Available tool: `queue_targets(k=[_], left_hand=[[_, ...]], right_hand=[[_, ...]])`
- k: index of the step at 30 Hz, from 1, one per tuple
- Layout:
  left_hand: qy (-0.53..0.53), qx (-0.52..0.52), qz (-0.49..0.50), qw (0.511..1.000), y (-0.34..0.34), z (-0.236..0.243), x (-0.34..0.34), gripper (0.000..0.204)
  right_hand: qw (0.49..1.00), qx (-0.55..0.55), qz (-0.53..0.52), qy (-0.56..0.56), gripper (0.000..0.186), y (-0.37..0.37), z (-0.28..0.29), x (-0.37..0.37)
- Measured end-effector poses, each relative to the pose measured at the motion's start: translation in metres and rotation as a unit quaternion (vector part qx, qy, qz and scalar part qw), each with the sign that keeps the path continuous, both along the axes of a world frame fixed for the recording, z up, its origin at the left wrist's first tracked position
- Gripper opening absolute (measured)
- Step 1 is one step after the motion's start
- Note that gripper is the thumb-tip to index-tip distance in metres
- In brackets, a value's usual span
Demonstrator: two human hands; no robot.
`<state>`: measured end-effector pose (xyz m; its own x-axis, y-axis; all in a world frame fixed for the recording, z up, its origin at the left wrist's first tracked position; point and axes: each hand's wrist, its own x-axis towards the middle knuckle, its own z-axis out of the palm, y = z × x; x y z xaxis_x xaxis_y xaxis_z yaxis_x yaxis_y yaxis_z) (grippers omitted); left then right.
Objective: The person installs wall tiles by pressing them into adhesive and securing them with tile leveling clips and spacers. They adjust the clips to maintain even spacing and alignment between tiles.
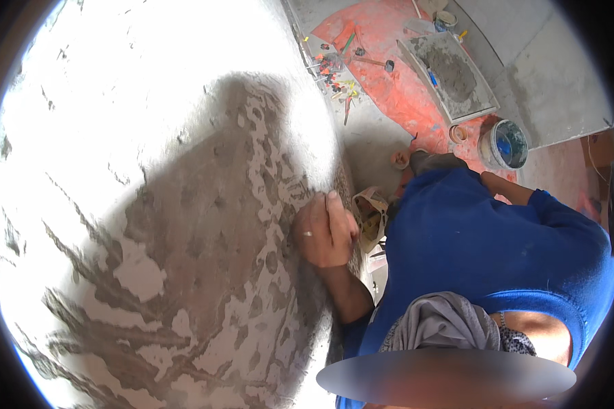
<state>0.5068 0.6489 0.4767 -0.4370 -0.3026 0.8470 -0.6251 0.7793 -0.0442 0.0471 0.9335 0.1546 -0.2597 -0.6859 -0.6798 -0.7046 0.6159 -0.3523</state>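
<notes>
My left hand [326, 228], with a ring on one finger, rests against a large pale surface [140, 269] smeared with grey mortar. Its fingers are curled and pressed together near that surface's right edge. Whatever lies inside them, if anything, is hidden. My right forearm [508, 187] comes out of a blue sleeve and bends in behind my body, which hides the right hand. Just beyond the left hand, low by the edge, sits a pale bag [370, 228] with things in it.
A red sheet [382, 88] covers part of the floor. On it are a mortar trough [484, 109], a blue-handled tool [432, 78], a mallet [389, 66] and a bucket [486, 150]. Several small coloured pieces [331, 65] lie beside the wall. My shadow falls across the mortar.
</notes>
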Motion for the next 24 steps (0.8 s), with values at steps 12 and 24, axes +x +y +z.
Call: queue_targets(k=[12, 24], left_hand=[[-0.037, 0.091, 0.229, 0.968, 0.016, -0.003, -0.01, 0.025], [0.119, 0.054, 0.179, 0.975, -0.042, -0.032, -0.182, 0.02]], right_hand=[[0.99, -0.057, 0.038, 0.12, 0.013, -0.08, 0.049, -0.128], [0.926, -0.167, -0.09, -0.326, 0.027, -0.396, -0.136, -0.146]])
